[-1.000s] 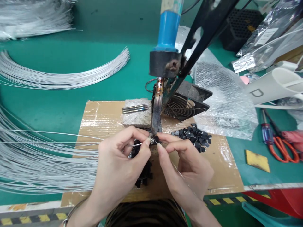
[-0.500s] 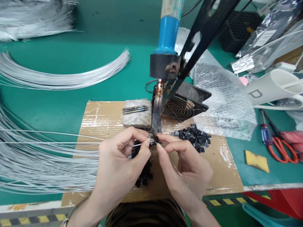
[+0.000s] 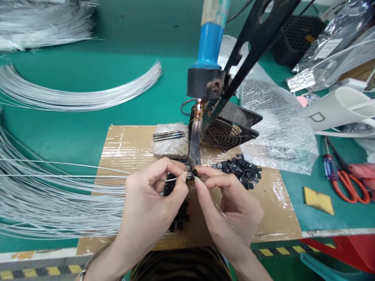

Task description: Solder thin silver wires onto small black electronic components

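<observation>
Under the tip of a mounted soldering iron point(image 3: 208, 47), my two hands meet over the cardboard. My left hand point(image 3: 155, 199) pinches a thin grey wire point(image 3: 171, 180) between thumb and forefinger, its end at the iron tip. My right hand point(image 3: 231, 207) is closed on a fine strand of solder wire point(image 3: 220, 211), which trails back along the palm. A tiny dark part point(image 3: 194, 172) sits at the right fingertips; how it is gripped is hard to see. Small black parts point(image 3: 181, 216) lie beneath my left hand, and a heap of black parts point(image 3: 241, 169) lies beyond my right.
Bundles of grey wires point(image 3: 58, 207) spread over the left side. A fan point(image 3: 228, 132) and a wrapped block with metal rods point(image 3: 171, 146) stand behind the hands. Bubble wrap point(image 3: 269, 117), a yellow sponge point(image 3: 318, 200), orange-handled scissors point(image 3: 351, 185) and a white cup point(image 3: 328, 109) are at right.
Both hands keep nearly the same pose at the iron tip. The whole view has shifted very slightly.
</observation>
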`<state>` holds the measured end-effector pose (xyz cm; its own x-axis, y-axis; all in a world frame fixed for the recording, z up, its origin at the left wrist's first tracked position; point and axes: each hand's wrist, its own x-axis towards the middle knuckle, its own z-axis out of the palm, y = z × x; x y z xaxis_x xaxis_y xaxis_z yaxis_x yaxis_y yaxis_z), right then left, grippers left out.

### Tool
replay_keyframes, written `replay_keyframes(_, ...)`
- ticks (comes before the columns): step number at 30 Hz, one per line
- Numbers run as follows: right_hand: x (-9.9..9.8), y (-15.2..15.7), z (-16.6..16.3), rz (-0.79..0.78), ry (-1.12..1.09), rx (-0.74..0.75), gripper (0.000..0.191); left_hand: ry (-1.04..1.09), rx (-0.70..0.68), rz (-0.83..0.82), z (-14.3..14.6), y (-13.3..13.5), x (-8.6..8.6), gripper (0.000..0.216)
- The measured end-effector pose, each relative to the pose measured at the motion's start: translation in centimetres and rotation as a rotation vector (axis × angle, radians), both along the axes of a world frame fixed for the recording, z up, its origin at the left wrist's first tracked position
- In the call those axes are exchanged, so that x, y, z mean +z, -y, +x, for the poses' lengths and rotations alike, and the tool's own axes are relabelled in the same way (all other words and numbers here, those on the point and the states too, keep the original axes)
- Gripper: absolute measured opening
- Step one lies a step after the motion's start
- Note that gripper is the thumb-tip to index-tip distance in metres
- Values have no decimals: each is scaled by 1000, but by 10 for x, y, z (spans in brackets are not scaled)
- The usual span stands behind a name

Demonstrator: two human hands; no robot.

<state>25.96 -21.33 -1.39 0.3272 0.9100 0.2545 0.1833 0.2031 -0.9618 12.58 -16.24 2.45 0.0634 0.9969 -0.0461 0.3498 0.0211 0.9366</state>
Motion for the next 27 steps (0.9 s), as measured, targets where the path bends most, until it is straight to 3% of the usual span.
replay_keyframes(27, -1, -1, 0, 33, 14, -3, 24, -3, -10, 6, -2, 1, 1, 15)
